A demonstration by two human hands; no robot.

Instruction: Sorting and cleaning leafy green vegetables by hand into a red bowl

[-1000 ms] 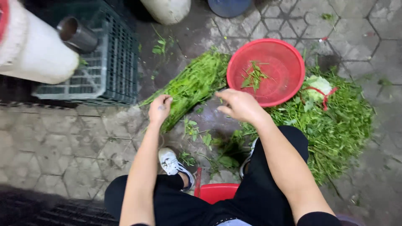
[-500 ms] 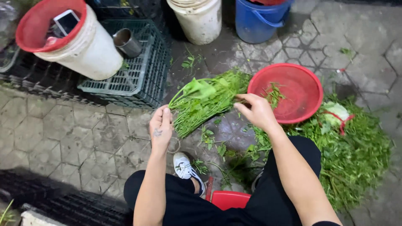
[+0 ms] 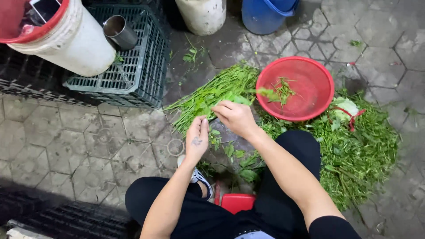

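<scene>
1. Lying on the paved floor, the bundle of green stalks (image 3: 212, 95) runs diagonally from lower left up toward the red basin (image 3: 295, 88).
2. Right hand (image 3: 237, 117) rests on its near end, fingers curled, apparently pinching a stem.
3. Left hand (image 3: 197, 139) hovers just beside, fingers together, seemingly empty.

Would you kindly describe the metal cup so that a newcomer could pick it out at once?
Start at the big white bucket with the red lid at top left. It stands on a dark green slatted crate, and the metal cup lies tipped on that crate, right beside the bucket. It is the only shiny steel thing among plastic tubs.
</scene>
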